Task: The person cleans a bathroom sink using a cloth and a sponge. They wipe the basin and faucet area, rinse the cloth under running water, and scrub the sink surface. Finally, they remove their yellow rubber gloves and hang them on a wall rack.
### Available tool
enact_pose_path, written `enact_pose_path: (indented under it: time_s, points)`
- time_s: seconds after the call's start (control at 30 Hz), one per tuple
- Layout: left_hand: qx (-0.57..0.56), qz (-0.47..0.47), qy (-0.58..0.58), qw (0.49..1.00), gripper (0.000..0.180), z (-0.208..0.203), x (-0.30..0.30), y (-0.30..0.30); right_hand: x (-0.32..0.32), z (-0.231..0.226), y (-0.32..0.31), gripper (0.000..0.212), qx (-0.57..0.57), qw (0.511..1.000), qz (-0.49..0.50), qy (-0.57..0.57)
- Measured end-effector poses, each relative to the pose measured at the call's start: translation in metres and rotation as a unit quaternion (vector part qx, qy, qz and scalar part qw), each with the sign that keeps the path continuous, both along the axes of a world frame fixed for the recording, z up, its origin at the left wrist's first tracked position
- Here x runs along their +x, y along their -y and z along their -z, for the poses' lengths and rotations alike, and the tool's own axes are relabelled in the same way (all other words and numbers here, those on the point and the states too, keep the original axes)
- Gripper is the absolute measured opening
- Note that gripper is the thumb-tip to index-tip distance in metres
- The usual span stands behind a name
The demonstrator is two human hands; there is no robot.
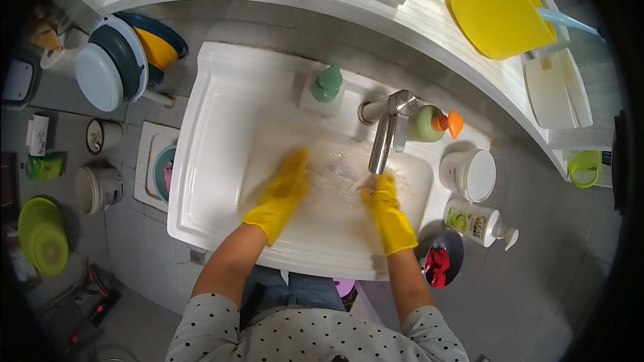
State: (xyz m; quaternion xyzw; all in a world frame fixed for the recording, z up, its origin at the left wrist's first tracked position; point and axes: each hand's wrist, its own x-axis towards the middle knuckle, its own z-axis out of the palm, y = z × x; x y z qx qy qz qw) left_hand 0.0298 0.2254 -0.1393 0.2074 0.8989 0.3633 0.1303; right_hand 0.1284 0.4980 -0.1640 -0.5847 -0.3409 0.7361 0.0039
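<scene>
At the head view's centre, under one steel faucet (381, 144), looking down into one glossy white sink (220, 104) holding cloudy, rippled water (329, 214). Reaching in with left hand (283, 188) and right hand (386, 206), both in yellow gloves (265, 217), too blurred to tell whether clenched, loose or grasping. Near its right rim, two pump bottles (471, 221) and one lidded white tub (479, 174); beyond, grey tiles (159, 241) and one white shelf (436, 19).

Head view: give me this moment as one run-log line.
left hand: yellow-gloved, in sink, grip unclear | right hand: yellow-gloved, near faucet spout, grip unclear | sink: cloudy water
</scene>
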Motion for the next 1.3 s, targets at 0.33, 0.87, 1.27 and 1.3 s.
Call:
enact_pose_path:
  time_s: [0.33, 0.87, 1.27, 1.3]
  points:
    - [0.097, -0.014, 0.287, 0.953, 0.053, -0.021, -0.001, -0.013, 0.003, 0.017, 0.056, 0.052, 0.458, 0.756, -0.465, -0.049]
    - [0.098, 0.006, 0.194, 0.976, 0.043, 0.014, 0.044, -0.044, -0.052, -0.095, 0.134, 0.026, 0.481, 0.752, -0.444, -0.079]
    - [0.024, -0.125, 0.217, 0.968, 0.026, -0.01, 0.004, -0.022, -0.007, -0.055, 0.067, 0.073, 0.646, 0.464, -0.606, -0.019]
    - [0.014, -0.119, 0.197, 0.973, 0.025, -0.006, 0.005, -0.022, -0.01, -0.053, 0.07, 0.07, 0.61, 0.481, -0.629, 0.019]
